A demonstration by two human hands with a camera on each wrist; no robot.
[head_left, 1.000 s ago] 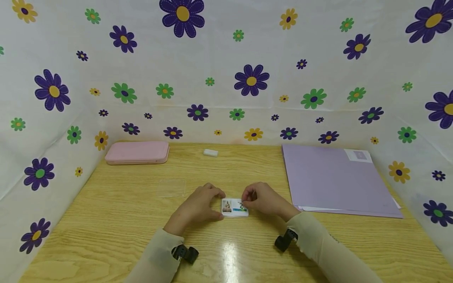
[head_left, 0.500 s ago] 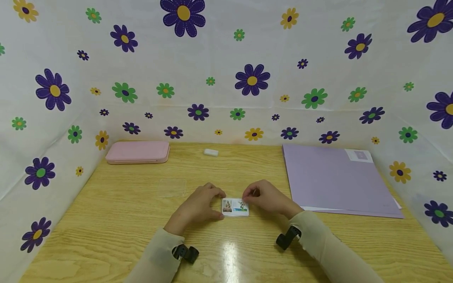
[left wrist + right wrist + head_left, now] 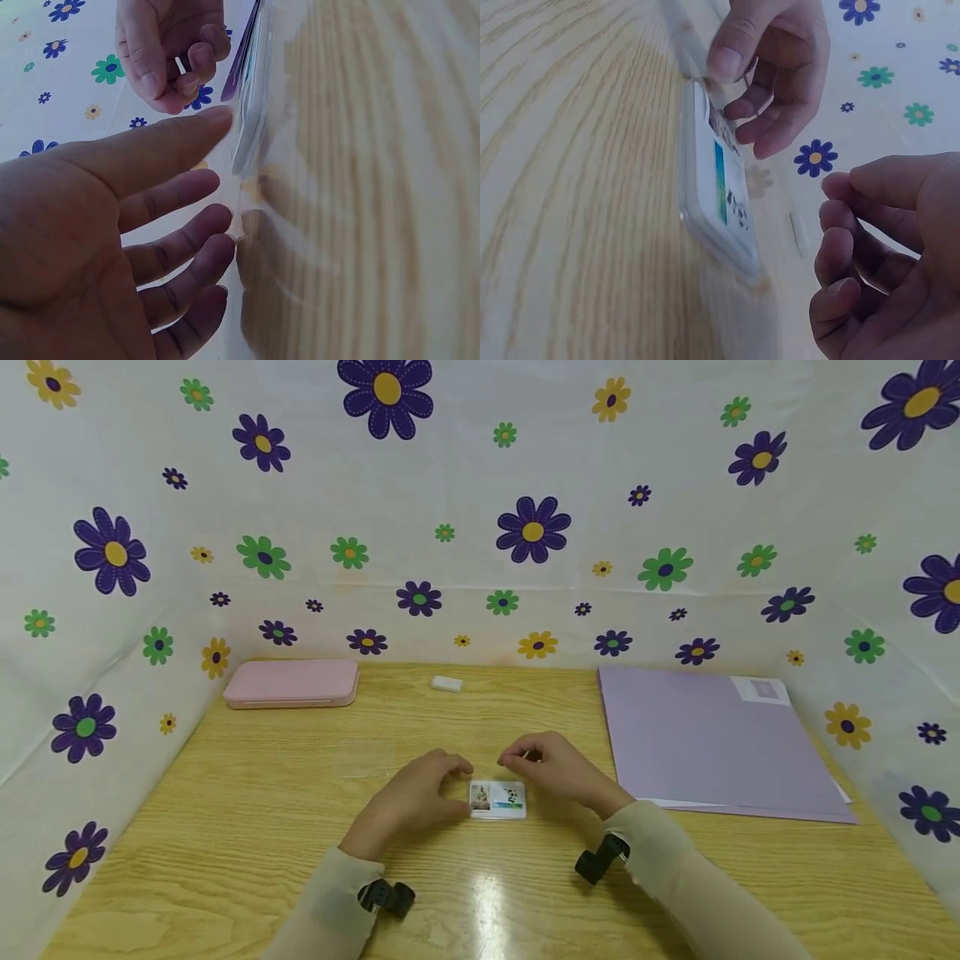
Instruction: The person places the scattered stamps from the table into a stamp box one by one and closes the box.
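A small flat white case [image 3: 498,800] with rounded corners lies on the table between my hands. Its top bears a brownish picture at the left, a black-and-white figure at the right and a blue-green strip below that. My left hand [image 3: 420,789] is at its left end, thumb and fingers spread apart with nothing between them; whether the thumb touches the case is hard to tell. Just behind the case's right half, my right hand [image 3: 558,767] hovers with thumb and forefinger tips together and the other fingers loosely curled. Nothing shows between those fingertips in the right wrist view.
Left of my left hand lies a thin clear sheet [image 3: 365,758]. A pink pencil case [image 3: 292,683] and a small white block [image 3: 447,683] are at the back. Purple folders [image 3: 712,743] with papers under them cover the right. A flowered cloth [image 3: 450,510] borders the table.
My right hand has come off the case's top right corner and moved up and leftward behind it. My left hand has eased slightly leftward. The case stays put.
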